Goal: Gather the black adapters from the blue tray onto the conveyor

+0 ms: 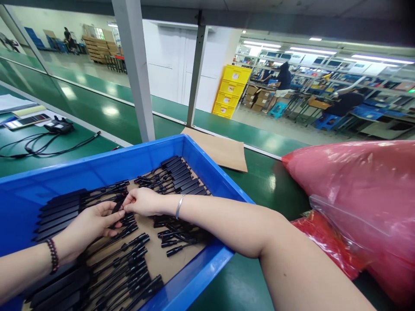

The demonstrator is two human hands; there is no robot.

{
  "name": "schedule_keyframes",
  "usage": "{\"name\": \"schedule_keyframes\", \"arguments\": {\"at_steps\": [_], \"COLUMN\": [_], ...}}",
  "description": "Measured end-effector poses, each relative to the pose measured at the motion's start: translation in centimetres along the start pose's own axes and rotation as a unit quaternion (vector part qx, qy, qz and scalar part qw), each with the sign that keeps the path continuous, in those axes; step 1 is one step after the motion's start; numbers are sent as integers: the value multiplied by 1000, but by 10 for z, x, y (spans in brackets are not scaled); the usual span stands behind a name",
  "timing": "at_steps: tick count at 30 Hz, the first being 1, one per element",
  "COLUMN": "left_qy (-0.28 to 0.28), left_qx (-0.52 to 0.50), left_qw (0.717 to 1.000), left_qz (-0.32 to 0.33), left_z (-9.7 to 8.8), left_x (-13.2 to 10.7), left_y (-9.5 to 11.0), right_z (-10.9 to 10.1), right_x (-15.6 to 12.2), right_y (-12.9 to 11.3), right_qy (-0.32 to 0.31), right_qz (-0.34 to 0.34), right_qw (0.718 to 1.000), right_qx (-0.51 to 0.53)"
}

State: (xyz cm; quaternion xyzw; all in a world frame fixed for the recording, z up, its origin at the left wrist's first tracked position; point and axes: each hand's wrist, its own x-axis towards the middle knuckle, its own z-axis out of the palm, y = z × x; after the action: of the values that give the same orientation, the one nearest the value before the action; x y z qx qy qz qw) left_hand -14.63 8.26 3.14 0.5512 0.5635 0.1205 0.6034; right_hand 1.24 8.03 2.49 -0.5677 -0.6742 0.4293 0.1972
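Both hands meet inside a blue plastic bin (97, 166). My left hand (92, 222) curls its fingers around a black cable connector (117, 206). At the connector's end, the fingertips of my right hand (145, 202) are pinched together; a small bit of red shows by them, too hidden to name. Black cables with flat black housings (61, 211) and round plugs lie in rows in the bin, on brown cardboard (162, 259). More black plugs (177, 239) lie under my right forearm, which hides part of them.
A large pink plastic bag (356, 185) and a smaller bag of red pieces (327, 242) lie right of the bin. Behind it are a cardboard sheet (217, 149) and a metal post (134, 69). At left lie a phone (27, 122) and a black cabled device (59, 125). People work farther off.
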Motion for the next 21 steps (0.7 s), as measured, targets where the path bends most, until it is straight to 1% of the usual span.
{"name": "schedule_keyframes", "arguments": {"at_steps": [5,9,15,21], "left_qy": [-8,-13,-7,-14], "left_qx": [-13,-36,-40,-48], "left_qw": [1000,999,999,999], "left_qz": [-1,0,13,14], "left_z": [-1,-1,-3,-4], "left_x": [0,1,3,6], "left_y": [0,-1,-4,-6], "right_z": [-1,0,2,-1], "right_x": [0,0,2,2], "right_y": [1,4,6,11], "right_qy": [0,3,13,-26], "right_qz": [9,4,15,16], "right_qw": [1000,999,994,989], "right_qx": [1,45,108,144]}}
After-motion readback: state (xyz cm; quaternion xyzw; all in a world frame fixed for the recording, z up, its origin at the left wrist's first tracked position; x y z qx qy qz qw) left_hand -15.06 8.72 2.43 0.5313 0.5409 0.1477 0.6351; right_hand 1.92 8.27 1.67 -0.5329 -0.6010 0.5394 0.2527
